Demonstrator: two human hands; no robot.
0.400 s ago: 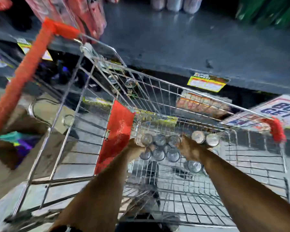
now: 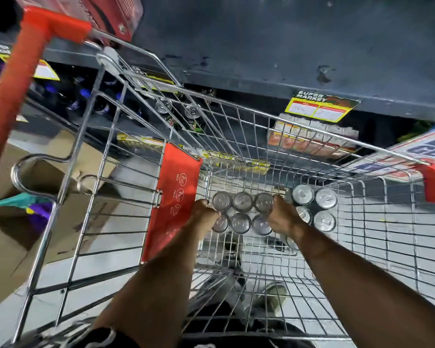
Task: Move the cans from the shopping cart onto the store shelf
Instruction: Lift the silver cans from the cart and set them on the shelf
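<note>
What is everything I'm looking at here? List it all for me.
Six-pack of cans: six, silver tops, two rows of three on the cart floor, between the hands.
Other cans: four tops clearly seen, silver, just right of the pack; perhaps one more half hidden by the right arm.
Shopping cart: one, silver wire, with orange handle, corner guard and seat flap.
Store shelf: one, dark grey, bare on top, beyond the cart.
Price label: one, yellow and black, on the shelf edge.
Cardboard boxes: brown, on the floor at left; count unclear.
Left hand: one, against the pack's left end.
Right hand: one, against the pack's right end.
</note>
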